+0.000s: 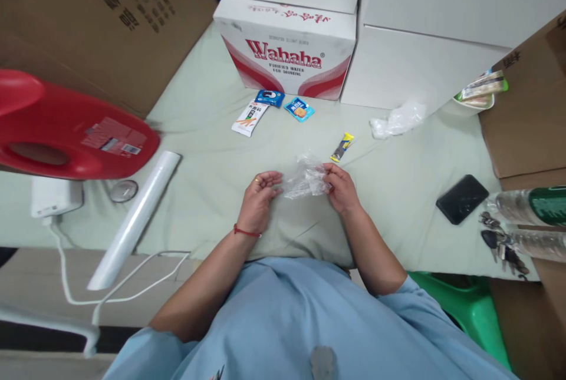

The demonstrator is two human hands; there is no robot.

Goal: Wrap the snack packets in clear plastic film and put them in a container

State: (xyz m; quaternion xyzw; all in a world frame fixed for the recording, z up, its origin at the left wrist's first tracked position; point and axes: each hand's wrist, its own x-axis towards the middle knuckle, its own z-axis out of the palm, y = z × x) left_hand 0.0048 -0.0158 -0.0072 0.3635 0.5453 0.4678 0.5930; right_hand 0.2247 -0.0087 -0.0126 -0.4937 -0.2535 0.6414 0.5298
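A clear plastic bag point(304, 179) is stretched between both my hands just above the pale green cloth point(212, 132). My left hand point(259, 197), with a ring and a red string at the wrist, pinches the bag's left edge. My right hand point(339, 188) grips its right edge with curled fingers. Just beyond the bag lies a small yellow and dark snack packet point(342, 146). Farther back lie a white stick-snack packet point(250, 118) and two blue packets point(269, 97) point(299, 108).
A Wahaha water carton point(287, 50) and white boxes stand at the back. Left: a red jug point(66, 126), a white roll point(135, 218), a charger with cable point(55, 197). Right: crumpled plastic point(398, 119), a black phone point(462, 198), keys point(502, 244), bottles point(530, 206), cardboard boxes.
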